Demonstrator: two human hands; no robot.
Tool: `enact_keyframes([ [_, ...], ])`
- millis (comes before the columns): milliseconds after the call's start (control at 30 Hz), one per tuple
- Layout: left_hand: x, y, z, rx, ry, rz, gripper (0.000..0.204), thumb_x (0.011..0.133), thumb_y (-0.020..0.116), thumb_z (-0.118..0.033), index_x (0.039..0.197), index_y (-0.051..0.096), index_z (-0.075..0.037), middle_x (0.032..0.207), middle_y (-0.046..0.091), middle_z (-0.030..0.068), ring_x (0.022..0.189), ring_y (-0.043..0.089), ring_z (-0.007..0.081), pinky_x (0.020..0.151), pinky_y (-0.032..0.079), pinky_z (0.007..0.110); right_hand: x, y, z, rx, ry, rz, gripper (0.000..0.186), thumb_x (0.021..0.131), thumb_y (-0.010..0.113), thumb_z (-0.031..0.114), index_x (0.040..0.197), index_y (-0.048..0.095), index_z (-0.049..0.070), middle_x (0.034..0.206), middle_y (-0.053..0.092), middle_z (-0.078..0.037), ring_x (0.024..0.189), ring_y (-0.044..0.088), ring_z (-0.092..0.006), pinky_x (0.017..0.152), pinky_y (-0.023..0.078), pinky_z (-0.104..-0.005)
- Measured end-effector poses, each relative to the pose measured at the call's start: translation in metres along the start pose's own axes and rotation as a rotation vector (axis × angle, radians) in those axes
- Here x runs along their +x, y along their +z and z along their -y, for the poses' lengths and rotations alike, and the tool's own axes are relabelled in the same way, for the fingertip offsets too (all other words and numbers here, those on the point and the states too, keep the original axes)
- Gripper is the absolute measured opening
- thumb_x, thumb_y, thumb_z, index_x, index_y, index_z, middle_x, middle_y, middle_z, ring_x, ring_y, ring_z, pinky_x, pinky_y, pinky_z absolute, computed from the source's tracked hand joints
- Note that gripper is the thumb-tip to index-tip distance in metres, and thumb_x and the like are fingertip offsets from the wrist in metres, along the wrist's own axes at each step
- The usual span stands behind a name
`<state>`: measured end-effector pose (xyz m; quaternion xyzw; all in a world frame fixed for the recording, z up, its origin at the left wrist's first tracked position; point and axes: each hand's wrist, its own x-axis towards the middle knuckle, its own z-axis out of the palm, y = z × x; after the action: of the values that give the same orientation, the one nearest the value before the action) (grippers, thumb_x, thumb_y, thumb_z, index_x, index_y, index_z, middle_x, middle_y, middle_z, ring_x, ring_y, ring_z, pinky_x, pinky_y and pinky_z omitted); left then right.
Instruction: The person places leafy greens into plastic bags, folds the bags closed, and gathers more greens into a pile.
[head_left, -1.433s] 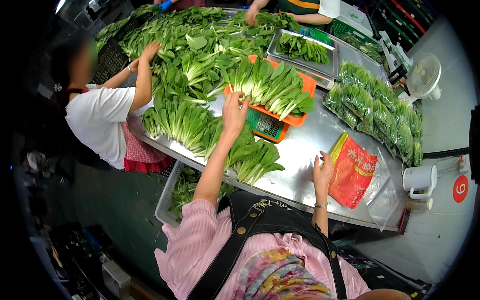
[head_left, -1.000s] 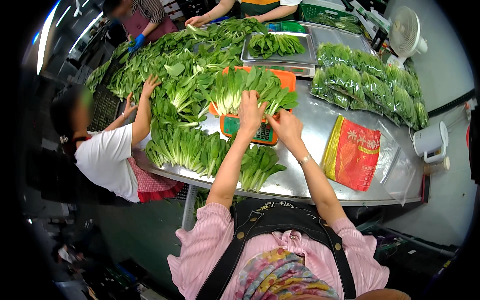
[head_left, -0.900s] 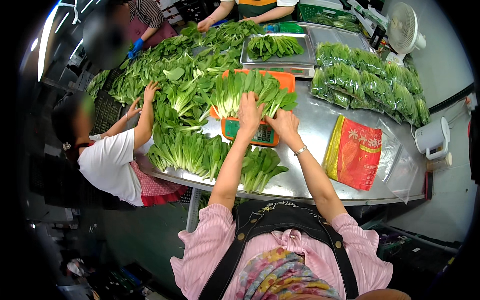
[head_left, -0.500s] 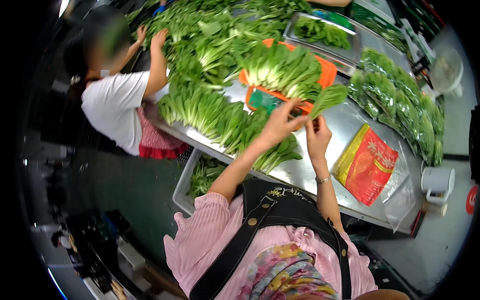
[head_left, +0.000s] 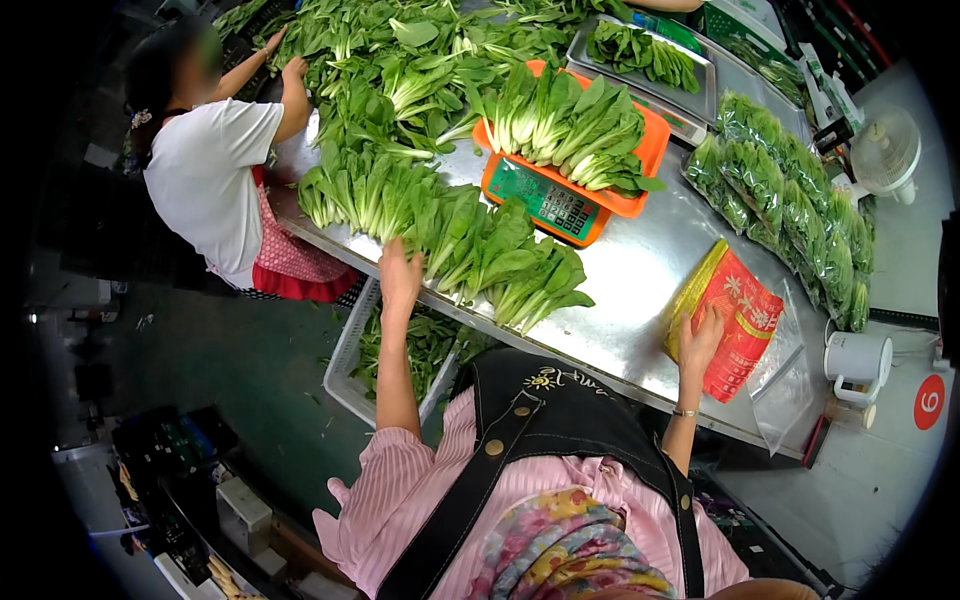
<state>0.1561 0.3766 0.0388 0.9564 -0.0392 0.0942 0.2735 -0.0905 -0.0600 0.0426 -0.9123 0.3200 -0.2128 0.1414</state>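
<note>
My left hand [head_left: 400, 276] is at the near edge of a row of leafy greens [head_left: 455, 240] with pale stems, its fingers loosely apart against the stems. Resting on a red and yellow plastic bag [head_left: 745, 325], my right hand [head_left: 700, 338] has its fingers spread and slightly bent. Between and beyond my hands stands an orange scale [head_left: 580, 230] with a green keypad panel. On it sits an orange tray [head_left: 652, 150] holding a bundle of greens [head_left: 570, 130]. Both hands are apart from the scale.
A person [head_left: 215, 150] in a white top handles a large heap of greens [head_left: 400, 70] at the far left. Bagged greens [head_left: 790, 195] lie at the right, near clear plastic bags [head_left: 785, 385], a white mug [head_left: 858, 360] and a fan [head_left: 885, 150]. A white crate [head_left: 345, 350] stands below the table edge.
The single leafy green has left my hands and lies with the bundle in the orange tray. My left hand has moved left to the row; my right hand has moved right onto the bag.
</note>
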Motion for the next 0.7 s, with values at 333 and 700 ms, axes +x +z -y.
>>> enact_keyframes([
  [333,0.100,0.025,-0.050,-0.357,0.072,-0.054,0.046,0.086,0.060,-0.032,0.116,0.056,0.002,0.113,0.059,0.0197,0.098,0.059,0.0293,0.085,0.046,0.037,-0.024,0.020,-0.016,-0.096,0.164,0.231,0.054,0.081,0.063,0.026,0.118,0.048,-0.009,0.125,0.044,-0.029,0.116,0.042,-0.0414,0.097,0.037,-0.0446],
  [700,0.204,0.107,-0.147,-0.247,-0.001,0.224,0.059,0.089,0.044,-0.048,0.095,0.060,0.009,0.095,0.060,0.0323,0.093,0.055,0.0484,0.086,0.041,0.051,0.086,0.023,0.144,1.216,0.212,0.508,0.048,0.090,0.058,0.028,0.119,0.048,-0.009,0.102,0.060,-0.014,0.086,0.062,-0.0190,0.073,0.052,-0.0270],
])
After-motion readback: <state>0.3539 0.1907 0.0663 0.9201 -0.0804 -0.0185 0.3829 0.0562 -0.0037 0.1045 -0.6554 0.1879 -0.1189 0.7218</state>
